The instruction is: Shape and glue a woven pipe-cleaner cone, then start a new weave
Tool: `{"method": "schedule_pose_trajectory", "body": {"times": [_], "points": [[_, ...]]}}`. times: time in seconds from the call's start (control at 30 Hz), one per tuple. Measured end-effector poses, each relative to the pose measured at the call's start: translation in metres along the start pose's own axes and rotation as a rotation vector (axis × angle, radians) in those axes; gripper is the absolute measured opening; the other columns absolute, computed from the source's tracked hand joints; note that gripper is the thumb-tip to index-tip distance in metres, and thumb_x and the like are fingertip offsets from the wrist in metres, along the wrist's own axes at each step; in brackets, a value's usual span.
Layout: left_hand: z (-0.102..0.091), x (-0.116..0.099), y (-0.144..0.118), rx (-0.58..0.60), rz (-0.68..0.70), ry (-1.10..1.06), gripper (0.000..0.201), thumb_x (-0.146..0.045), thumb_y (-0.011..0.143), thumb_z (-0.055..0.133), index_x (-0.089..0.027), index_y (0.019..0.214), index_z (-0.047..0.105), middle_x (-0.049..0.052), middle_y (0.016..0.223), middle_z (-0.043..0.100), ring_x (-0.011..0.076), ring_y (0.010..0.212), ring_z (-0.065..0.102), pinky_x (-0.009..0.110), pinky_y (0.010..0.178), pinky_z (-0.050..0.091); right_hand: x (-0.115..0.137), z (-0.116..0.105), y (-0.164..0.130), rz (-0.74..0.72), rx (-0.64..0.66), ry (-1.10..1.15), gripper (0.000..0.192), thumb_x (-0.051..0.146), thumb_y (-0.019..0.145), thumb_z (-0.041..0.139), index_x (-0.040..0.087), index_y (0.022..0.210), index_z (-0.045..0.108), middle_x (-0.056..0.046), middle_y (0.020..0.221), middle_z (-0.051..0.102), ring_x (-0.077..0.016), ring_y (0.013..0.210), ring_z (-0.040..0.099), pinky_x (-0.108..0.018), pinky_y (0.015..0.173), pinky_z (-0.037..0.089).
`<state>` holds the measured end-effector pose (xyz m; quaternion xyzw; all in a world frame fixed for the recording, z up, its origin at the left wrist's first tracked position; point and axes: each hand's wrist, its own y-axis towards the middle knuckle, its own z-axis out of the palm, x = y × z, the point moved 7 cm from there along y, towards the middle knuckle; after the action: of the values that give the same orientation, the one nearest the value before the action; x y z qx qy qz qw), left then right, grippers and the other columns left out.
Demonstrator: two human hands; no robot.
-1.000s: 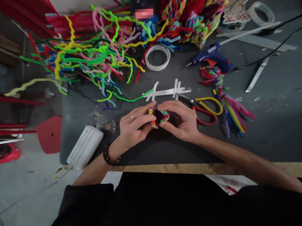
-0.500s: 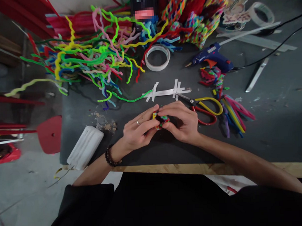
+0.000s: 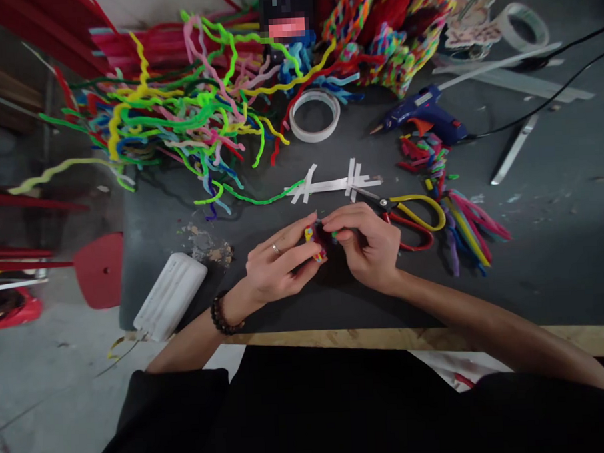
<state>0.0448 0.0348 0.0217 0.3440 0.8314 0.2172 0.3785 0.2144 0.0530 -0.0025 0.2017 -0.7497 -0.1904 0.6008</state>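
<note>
Just in front of the scissors' tips, my left hand (image 3: pixel 278 261) is closed around a small multicoloured bundle of pipe cleaner pieces (image 3: pixel 315 243), yellow, red and purple. Close beside it on the right, my right hand (image 3: pixel 370 247) pinches a small pipe cleaner piece (image 3: pixel 335 235); only a greenish bit shows, the fingers cover the rest. Scissors (image 3: pixel 385 203) with one yellow and one red handle lie partly open behind my right hand. White tape strips (image 3: pixel 330 185) are stuck on the dark table mat (image 3: pixel 534 263), with a green pipe cleaner (image 3: pixel 268 200) reaching them.
A tangle of pipe cleaners (image 3: pixel 177 118) covers the back left. Nearby are a tape roll (image 3: pixel 315 138), a blue glue gun (image 3: pixel 427 117) with its cord, a pipe cleaner bunch (image 3: pixel 470 232) and a metal-looking strip (image 3: pixel 515 150). A white power strip (image 3: pixel 171 295) lies front left.
My right hand has shifted slightly right, drawing its fingers away from the bundle with a small piece. My left hand stays nearly in place, still holding the bundle.
</note>
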Motion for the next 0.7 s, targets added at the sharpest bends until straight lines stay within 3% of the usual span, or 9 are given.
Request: {"method": "schedule_pose_trajectory", "body": {"times": [0.17, 0.4, 0.53, 0.7], "points": [[0.000, 0.004, 0.002, 0.002, -0.017, 0.011, 0.030, -0.017, 0.088, 0.080, -0.023, 0.116, 0.071, 0.009, 0.136, 0.075, 0.0213, 0.118, 0.077, 0.032, 0.100, 0.067, -0.005, 0.003, 0.001, 0.036, 0.049, 0.018, 0.019, 0.033, 0.100, 0.071, 0.029, 0.118, 0.075, -0.003, 0.107, 0.080, -0.0208, 0.101, 0.075, -0.041, 0.091, 0.061], [0.003, 0.009, -0.002, 0.041, -0.032, -0.016, 0.028, -0.015, 0.090, 0.078, -0.023, 0.115, 0.070, 0.009, 0.143, 0.071, 0.0227, 0.124, 0.074, 0.035, 0.105, 0.066, 0.001, 0.008, 0.001, 0.002, 0.095, -0.122, 0.024, 0.023, 0.099, 0.069, 0.026, 0.123, 0.071, -0.006, 0.112, 0.077, -0.0222, 0.108, 0.071, -0.042, 0.096, 0.059], [0.006, 0.005, -0.004, 0.051, -0.005, -0.028, 0.030, -0.014, 0.089, 0.078, -0.023, 0.117, 0.070, 0.010, 0.145, 0.069, 0.0226, 0.125, 0.073, 0.035, 0.105, 0.065, 0.005, 0.011, 0.000, -0.054, 0.093, -0.133, 0.020, 0.017, 0.098, 0.066, 0.025, 0.116, 0.070, -0.005, 0.106, 0.076, -0.0216, 0.102, 0.071, -0.041, 0.091, 0.059], [0.006, 0.006, -0.004, 0.002, -0.052, 0.001, 0.030, -0.017, 0.090, 0.080, -0.026, 0.118, 0.073, 0.006, 0.144, 0.069, 0.0212, 0.123, 0.074, 0.032, 0.102, 0.067, -0.005, 0.001, 0.000, 0.053, 0.011, -0.075, 0.009, 0.018, 0.097, 0.069, 0.024, 0.104, 0.070, -0.003, 0.097, 0.075, -0.0190, 0.092, 0.071, -0.038, 0.084, 0.057]]}}
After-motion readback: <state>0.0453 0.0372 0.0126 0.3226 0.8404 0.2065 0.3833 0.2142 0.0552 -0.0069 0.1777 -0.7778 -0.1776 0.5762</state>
